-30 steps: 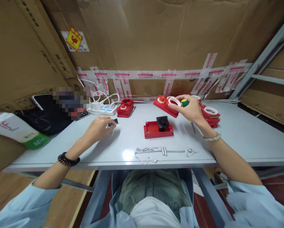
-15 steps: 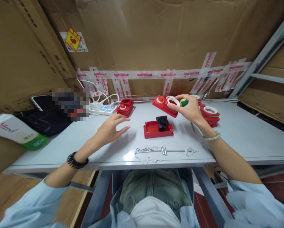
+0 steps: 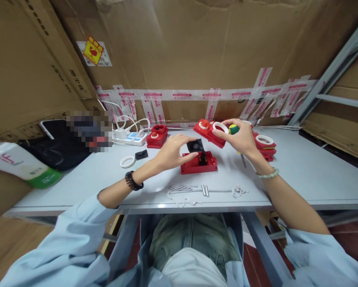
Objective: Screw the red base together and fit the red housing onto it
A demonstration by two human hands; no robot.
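My left hand [image 3: 179, 151] is over the red base [image 3: 191, 169], thumb and fingers closed on a black square cover [image 3: 195, 146]. Under that cover a black block with small brass-coloured spots [image 3: 202, 158] sits in the base; whether the two touch I cannot tell. My right hand [image 3: 240, 135] grips a red case lid [image 3: 207, 131], tilted above the table, by its right end. The lid carries an orange-red knob [image 3: 204, 124] and a white ring [image 3: 221, 128]. A screwdriver with a green and yellow handle [image 3: 234, 129] shows behind my right fingers; I cannot tell if they hold it.
Several screws [image 3: 183, 187], two metal pins [image 3: 204, 190] and a white string [image 3: 240, 191] lie near the front edge. Leftward are a loose white ring [image 3: 127, 162], a black square piece [image 3: 141, 154], a red case [image 3: 157, 136] and a power strip [image 3: 134, 139]. More red cases [image 3: 265, 147] stand right.
My left hand has moved right, from beside the base to over it, and now holds the black square cover. My right hand keeps the red lid almost where it was.
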